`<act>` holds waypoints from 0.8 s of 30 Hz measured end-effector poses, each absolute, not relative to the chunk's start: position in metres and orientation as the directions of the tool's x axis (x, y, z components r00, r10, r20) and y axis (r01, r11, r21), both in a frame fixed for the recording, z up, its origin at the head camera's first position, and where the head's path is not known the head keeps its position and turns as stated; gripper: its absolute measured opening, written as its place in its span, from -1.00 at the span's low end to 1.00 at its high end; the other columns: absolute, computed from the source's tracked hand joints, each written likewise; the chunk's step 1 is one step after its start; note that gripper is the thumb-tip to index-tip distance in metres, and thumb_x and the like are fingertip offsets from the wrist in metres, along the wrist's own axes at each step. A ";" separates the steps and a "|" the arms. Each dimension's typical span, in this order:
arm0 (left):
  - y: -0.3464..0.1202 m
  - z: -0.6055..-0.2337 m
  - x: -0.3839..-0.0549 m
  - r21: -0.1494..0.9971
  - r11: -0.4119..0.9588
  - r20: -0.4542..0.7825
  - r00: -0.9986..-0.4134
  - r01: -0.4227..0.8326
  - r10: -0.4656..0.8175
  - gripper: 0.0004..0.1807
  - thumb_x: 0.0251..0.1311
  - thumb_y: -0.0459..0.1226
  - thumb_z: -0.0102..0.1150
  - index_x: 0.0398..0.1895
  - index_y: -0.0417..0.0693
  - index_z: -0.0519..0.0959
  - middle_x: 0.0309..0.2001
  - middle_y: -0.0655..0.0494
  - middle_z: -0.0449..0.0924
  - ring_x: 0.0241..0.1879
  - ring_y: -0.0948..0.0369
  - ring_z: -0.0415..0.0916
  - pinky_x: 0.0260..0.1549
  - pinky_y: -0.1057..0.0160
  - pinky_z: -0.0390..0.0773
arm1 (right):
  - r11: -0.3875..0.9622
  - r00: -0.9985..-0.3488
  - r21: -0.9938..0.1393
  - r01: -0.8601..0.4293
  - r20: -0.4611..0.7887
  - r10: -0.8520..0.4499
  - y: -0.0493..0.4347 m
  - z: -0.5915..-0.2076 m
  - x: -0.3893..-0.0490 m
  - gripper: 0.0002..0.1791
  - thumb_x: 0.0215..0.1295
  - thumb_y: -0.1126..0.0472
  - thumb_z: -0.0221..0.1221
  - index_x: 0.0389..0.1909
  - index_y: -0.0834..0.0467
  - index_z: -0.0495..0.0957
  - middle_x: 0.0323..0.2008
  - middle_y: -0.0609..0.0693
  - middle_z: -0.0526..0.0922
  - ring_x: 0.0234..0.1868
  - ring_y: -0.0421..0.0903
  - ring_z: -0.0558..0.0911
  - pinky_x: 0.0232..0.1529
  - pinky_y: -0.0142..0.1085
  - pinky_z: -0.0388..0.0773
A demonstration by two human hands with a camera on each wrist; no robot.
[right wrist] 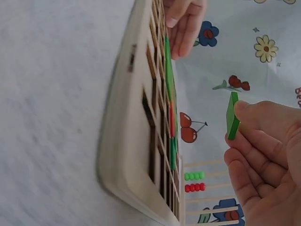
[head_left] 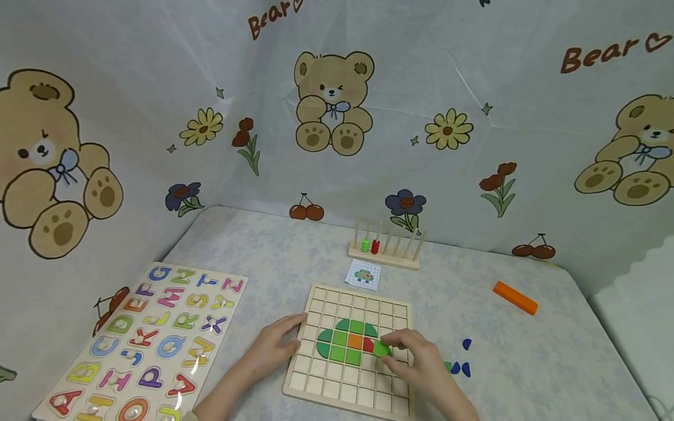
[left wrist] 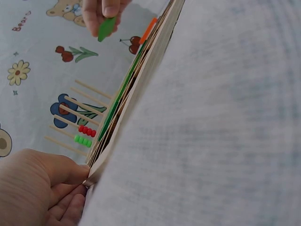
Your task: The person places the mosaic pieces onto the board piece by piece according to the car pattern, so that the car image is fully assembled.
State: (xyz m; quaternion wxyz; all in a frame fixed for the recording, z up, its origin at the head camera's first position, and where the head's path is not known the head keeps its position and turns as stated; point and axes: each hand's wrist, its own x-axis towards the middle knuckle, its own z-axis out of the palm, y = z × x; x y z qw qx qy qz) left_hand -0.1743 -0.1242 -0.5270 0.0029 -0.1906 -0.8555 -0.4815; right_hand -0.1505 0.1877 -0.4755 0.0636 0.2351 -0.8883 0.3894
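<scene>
My right hand (head_left: 422, 364) pinches a green tile (right wrist: 232, 117) with rounded corners between thumb and fingers, held over the right part of a wooden grid board (head_left: 330, 388). In the right wrist view the tile is tilted on edge, apart from the board. My left hand (head_left: 269, 348) grips the board's left edge, thumb and fingers pinching its rim in the left wrist view. Within the grid lie several green tiles (head_left: 338, 353), some with curved sides, around an orange square (head_left: 354, 341). A red tile (head_left: 368, 345) sits to its right, next to the held tile.
Right of the board lie small blue pieces (head_left: 465, 369), with a green bit (head_left: 448, 366) partly behind my hand. An orange stick (head_left: 516, 298) is farther right. Behind the board are a pattern card (head_left: 363, 275) and a peg rack (head_left: 383, 258) with beads. A letter puzzle (head_left: 129, 389) lies left.
</scene>
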 end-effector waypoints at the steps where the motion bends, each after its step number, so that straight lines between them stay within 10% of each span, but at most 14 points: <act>1: -0.124 -0.527 -0.174 0.824 0.464 0.186 -0.928 0.326 0.322 -0.44 0.19 -0.45 0.13 0.30 -0.24 0.34 0.26 -0.12 0.34 0.29 -0.01 0.23 0.25 -0.01 0.23 | 0.575 -0.880 -0.671 -0.468 0.293 -0.374 0.186 -0.477 -0.150 -0.71 0.08 0.27 0.36 -0.14 0.08 0.60 -0.17 -0.18 0.59 -0.17 -0.07 0.58 -0.18 -0.16 0.61; 24: -0.125 -0.528 -0.175 0.817 0.466 0.195 -0.924 0.339 0.329 -0.44 0.19 -0.45 0.12 0.31 -0.22 0.34 0.27 -0.13 0.33 0.29 -0.03 0.22 0.25 -0.03 0.23 | 0.621 -0.829 -0.552 -0.556 0.312 -0.464 0.172 -0.510 -0.153 -0.71 0.03 0.27 0.38 -0.18 0.08 0.60 -0.20 -0.20 0.58 -0.14 -0.23 0.50 -0.16 -0.31 0.56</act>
